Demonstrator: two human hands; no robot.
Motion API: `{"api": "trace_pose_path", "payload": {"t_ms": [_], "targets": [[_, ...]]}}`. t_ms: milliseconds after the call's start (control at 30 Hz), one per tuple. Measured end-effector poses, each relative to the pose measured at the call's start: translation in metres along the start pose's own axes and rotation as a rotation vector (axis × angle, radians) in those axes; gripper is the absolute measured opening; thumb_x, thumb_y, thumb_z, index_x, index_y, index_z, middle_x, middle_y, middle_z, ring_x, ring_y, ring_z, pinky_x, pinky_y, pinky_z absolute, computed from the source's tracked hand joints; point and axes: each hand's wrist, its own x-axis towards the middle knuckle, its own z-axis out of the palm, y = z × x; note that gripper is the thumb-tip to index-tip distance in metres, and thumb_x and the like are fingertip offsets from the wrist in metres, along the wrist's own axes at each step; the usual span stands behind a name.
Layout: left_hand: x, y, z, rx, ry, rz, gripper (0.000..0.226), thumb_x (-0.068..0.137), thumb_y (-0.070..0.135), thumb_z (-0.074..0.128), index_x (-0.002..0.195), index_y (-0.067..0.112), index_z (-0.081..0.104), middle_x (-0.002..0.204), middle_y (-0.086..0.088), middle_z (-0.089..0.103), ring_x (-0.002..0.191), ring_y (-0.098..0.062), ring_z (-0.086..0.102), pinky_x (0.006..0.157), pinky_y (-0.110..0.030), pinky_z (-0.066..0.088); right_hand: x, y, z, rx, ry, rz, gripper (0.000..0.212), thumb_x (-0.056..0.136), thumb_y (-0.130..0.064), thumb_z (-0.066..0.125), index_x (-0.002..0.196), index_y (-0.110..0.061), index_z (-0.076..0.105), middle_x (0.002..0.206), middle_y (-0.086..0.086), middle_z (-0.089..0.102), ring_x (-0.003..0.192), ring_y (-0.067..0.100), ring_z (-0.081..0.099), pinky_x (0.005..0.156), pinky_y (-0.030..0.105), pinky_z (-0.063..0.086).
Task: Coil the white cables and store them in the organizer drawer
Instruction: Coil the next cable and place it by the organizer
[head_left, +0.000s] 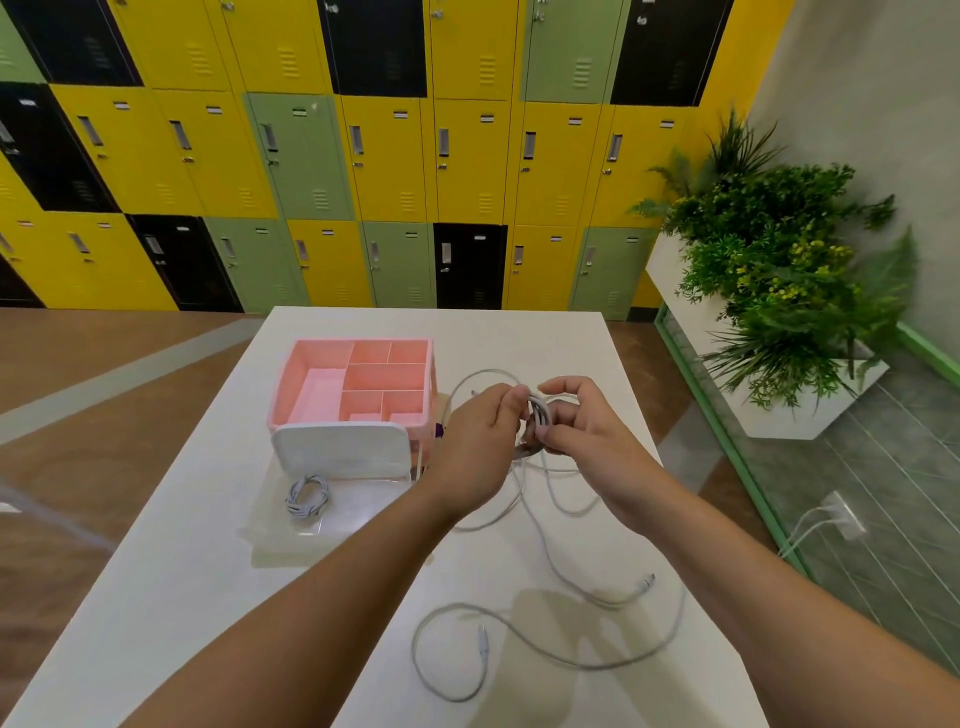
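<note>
A pink organizer (311, 384) with several open compartments stands on the white table (208, 597). Its clear drawer (363, 499) is pulled out toward me and holds one coiled white cable (306, 497). To the right of the organizer, my left hand (480, 441) and my right hand (576, 415) meet above the table, both gripping a partly wound white cable (540, 413). Its loose length hangs down and trails across the table toward me. Another loose white cable (519, 644) lies uncoiled near the front edge.
Yellow, green and black lockers (395, 156) line the far wall. A white planter with green plants (779, 291) stands at the right beside a glass partition (857, 493). The brown floor (104, 374) lies to the left of the table.
</note>
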Motion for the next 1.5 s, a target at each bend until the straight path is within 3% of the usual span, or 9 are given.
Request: {"api": "trace_pose_path", "payload": {"t_ms": [167, 300, 467, 567, 867, 1033, 1133, 1233, 1500], "targets": [[0.002, -0.002, 0.000, -0.031, 0.007, -0.010, 0.036, 0.105, 0.035, 0.032, 0.076, 0.024, 0.050, 0.073, 0.004, 0.055, 0.073, -0.016, 0.053, 0.073, -0.037, 0.044, -0.005, 0.002, -0.001, -0.118, 0.025, -0.015, 0.037, 0.094, -0.002, 0.051, 0.121, -0.025, 0.040, 0.100, 0.005, 0.067, 0.089, 0.010, 0.059, 0.081, 0.021, 0.044], [0.004, -0.003, -0.002, -0.029, 0.061, -0.001, 0.036, 0.105, 0.036, 0.031, 0.075, 0.028, 0.049, 0.068, 0.008, 0.054, 0.065, -0.007, 0.052, 0.071, -0.036, 0.045, -0.013, 0.008, 0.004, -0.289, 0.214, -0.137, 0.028, 0.091, -0.005, 0.058, 0.111, -0.022, 0.049, 0.105, -0.006, 0.056, 0.087, 0.009, 0.055, 0.070, 0.010, 0.045], [0.006, -0.007, 0.003, -0.043, 0.071, 0.001, 0.035, 0.104, 0.039, 0.032, 0.076, 0.031, 0.050, 0.068, 0.007, 0.053, 0.067, -0.010, 0.052, 0.067, -0.030, 0.046, -0.014, 0.012, 0.010, -0.419, 0.260, -0.221, 0.007, 0.089, -0.011, 0.063, 0.090, -0.018, 0.061, 0.086, -0.005, 0.064, 0.075, 0.005, 0.057, 0.066, 0.014, 0.046], [0.005, -0.007, 0.006, -0.048, 0.078, 0.000, 0.035, 0.105, 0.036, 0.031, 0.077, 0.028, 0.050, 0.069, 0.006, 0.051, 0.066, -0.010, 0.049, 0.063, -0.025, 0.040, -0.011, 0.013, 0.010, -0.416, 0.303, -0.196, 0.005, 0.088, -0.013, 0.066, 0.086, -0.016, 0.062, 0.079, -0.005, 0.065, 0.073, 0.008, 0.060, 0.070, 0.026, 0.054], [0.003, -0.007, 0.013, -0.012, 0.060, 0.017, 0.035, 0.105, 0.034, 0.030, 0.075, 0.029, 0.048, 0.069, 0.010, 0.051, 0.064, -0.003, 0.049, 0.057, -0.015, 0.034, 0.000, 0.021, 0.009, -0.427, 0.314, -0.117, 0.013, 0.088, -0.015, 0.064, 0.076, -0.014, 0.061, 0.074, 0.000, 0.065, 0.075, 0.019, 0.065, 0.075, 0.040, 0.056], [0.005, -0.014, 0.014, 0.199, 0.053, 0.074, 0.032, 0.105, 0.033, 0.028, 0.081, 0.026, 0.048, 0.069, 0.012, 0.049, 0.066, 0.002, 0.050, 0.064, -0.011, 0.036, 0.006, 0.021, 0.010, -0.331, 0.255, -0.017, 0.016, 0.091, -0.015, 0.060, 0.078, -0.006, 0.057, 0.086, 0.009, 0.063, 0.073, 0.015, 0.065, 0.073, 0.033, 0.059], [0.009, -0.027, 0.014, 0.383, 0.061, 0.129, 0.049, 0.100, 0.052, 0.016, 0.088, 0.022, 0.053, 0.074, 0.009, 0.055, 0.072, -0.012, 0.054, 0.070, -0.038, 0.048, 0.007, 0.018, 0.006, -0.218, 0.209, 0.067, 0.013, 0.092, -0.011, 0.056, 0.081, -0.004, 0.054, 0.088, 0.013, 0.064, 0.075, 0.015, 0.066, 0.080, 0.035, 0.058], [0.013, -0.034, 0.014, 0.421, 0.060, 0.131, 0.061, 0.096, 0.059, 0.008, 0.091, 0.022, 0.056, 0.079, 0.006, 0.060, 0.073, -0.019, 0.057, 0.070, -0.046, 0.049, 0.009, 0.019, 0.004, -0.012, 0.156, 0.130, 0.008, 0.093, -0.006, 0.054, 0.085, -0.005, 0.051, 0.093, 0.022, 0.064, 0.081, 0.019, 0.067, 0.085, 0.033, 0.057], [0.015, -0.030, 0.010, 0.394, 0.040, 0.168, 0.039, 0.104, 0.042, 0.027, 0.088, 0.021, 0.055, 0.077, 0.006, 0.061, 0.073, -0.018, 0.057, 0.074, -0.045, 0.048, 0.013, 0.017, 0.000, 0.267, 0.149, 0.209, 0.015, 0.097, -0.003, 0.043, 0.082, -0.009, 0.046, 0.074, 0.009, 0.053, 0.063, 0.016, 0.057, 0.079, 0.033, 0.054]]}}
